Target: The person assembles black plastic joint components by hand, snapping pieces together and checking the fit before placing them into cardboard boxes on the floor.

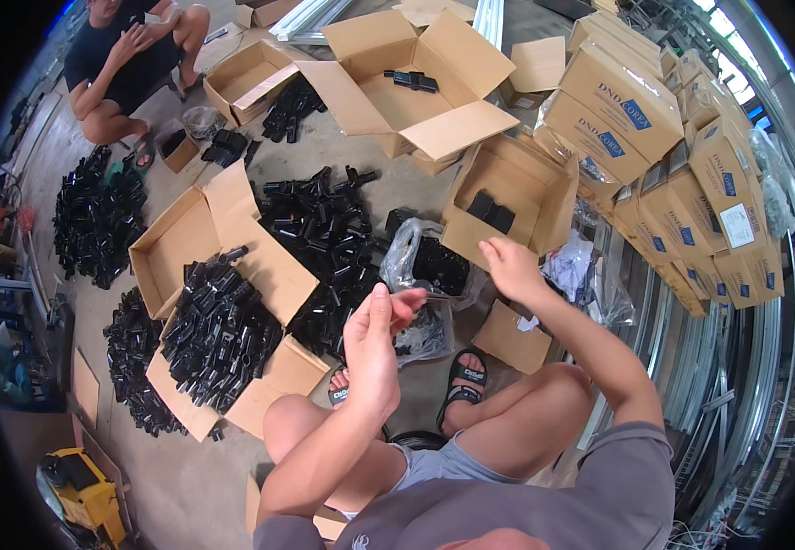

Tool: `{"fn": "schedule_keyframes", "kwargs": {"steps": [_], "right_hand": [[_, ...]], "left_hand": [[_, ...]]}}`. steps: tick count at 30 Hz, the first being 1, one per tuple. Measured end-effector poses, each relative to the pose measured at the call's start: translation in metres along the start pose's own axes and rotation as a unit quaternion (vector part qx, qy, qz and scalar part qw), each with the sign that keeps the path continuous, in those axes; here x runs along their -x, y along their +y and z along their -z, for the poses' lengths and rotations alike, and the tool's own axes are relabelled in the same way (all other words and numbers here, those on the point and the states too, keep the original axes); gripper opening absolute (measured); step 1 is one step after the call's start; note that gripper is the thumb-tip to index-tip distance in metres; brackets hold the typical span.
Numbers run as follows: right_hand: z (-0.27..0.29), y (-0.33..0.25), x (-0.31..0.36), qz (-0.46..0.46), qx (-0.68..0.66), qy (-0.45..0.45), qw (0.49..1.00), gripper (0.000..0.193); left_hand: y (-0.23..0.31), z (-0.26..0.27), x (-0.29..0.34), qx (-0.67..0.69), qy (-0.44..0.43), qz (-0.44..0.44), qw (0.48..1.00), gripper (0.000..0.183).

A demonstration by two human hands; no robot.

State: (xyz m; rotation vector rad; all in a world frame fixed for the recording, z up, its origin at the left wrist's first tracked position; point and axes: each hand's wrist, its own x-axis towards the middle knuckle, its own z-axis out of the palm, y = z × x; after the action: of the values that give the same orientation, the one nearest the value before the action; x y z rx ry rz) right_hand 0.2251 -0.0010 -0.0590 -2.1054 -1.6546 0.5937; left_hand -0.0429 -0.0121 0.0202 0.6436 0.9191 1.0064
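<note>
Grey concrete floor (196, 486) spreads under the work, with sealed tan cardboard cartons (590, 105) stacked at the right and long silvery metal profiles (663, 394) lying below them. The person's left hand (375, 344) is raised above the knees, its fingers bent toward the thumb; a thin dark strip (437, 296) shows right at its fingertips, too small to tell whether it is grasped. The right hand (512, 269) has its fingers partly curled at the near wall of a small open brown cardboard box (530, 179); whether it touches the wall or grasps anything cannot be told. Inside that box lie a few black blocky pieces (491, 211). Just left of the right hand, a clear crumpled plastic bag (402, 257) lies around more black parts (441, 266). Farther left, glossy black tubular fittings (219, 335) are heaped over a flared open cardboard box (278, 280). At the upper left squats another person in dark clothing (109, 55), hands close together
</note>
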Motion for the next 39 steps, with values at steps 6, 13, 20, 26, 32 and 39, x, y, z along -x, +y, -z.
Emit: {"fn": "schedule_keyframes", "kwargs": {"steps": [6,13,20,26,32,39], "right_hand": [[-0.015,0.115,-0.07,-0.15,0.122,0.014,0.981,0.035],[-0.066,0.072,-0.117,0.067,0.122,0.232,0.963,0.025],[-0.184,0.033,-0.207,0.238,0.115,0.03,0.964,0.013],[-0.231,0.067,-0.271,0.066,0.132,-0.19,0.971,0.017],[-0.23,0.071,-0.27,0.071,0.126,-0.224,0.964,0.022],[-0.218,0.03,-0.261,0.183,0.272,-0.265,0.907,0.022]], "left_hand": [[-0.004,-0.006,-0.008,-0.03,0.012,0.023,0.999,0.024],[-0.021,-0.01,-0.007,-0.132,-0.138,0.221,0.956,0.035],[-0.035,-0.017,-0.02,-0.105,-0.154,0.178,0.966,0.018],[-0.018,-0.01,-0.024,-0.159,-0.15,0.161,0.962,0.024],[-0.009,-0.002,-0.03,-0.142,-0.134,0.172,0.966,0.023],[-0.013,0.002,-0.023,-0.133,-0.112,0.145,0.974,0.022]]}}
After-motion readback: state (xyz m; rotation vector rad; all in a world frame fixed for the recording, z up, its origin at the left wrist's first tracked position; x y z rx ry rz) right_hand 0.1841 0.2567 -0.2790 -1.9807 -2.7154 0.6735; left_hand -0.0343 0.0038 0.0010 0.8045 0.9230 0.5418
